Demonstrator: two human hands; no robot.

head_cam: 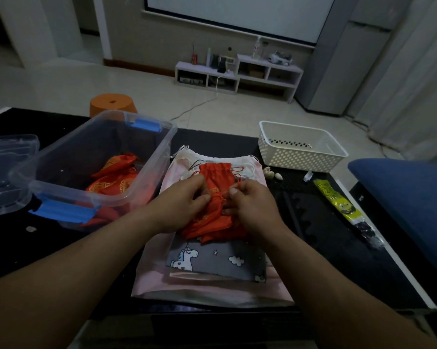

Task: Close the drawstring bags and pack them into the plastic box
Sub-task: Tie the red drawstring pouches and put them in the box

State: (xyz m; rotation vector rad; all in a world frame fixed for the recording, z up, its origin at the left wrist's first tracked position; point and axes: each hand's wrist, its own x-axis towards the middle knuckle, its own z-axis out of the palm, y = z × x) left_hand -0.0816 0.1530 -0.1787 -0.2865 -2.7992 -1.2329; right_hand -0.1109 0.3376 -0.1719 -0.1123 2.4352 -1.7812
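The left hand [184, 205] and right hand [252, 205] each pinched one red bag [214, 196] atop a pile: a second red bag [216, 170], one grey unicorn bag [212, 260], one pink bag [152, 280]. Two red bags [114, 172] lay inside the single plastic box [159, 157], just left.

Illumination: dim, indoor, cool cast. The brightest area is the white screen [237, 13], possibly the main source. The black counter [217, 139] loses surface detail in shadow; the red drawstring bag [212, 225] keeps saturated colour. Wide-angle distortion bends wall lines and stretches the lower edge. Focus is soft; items on the far shelf [237, 76] are indistinct.
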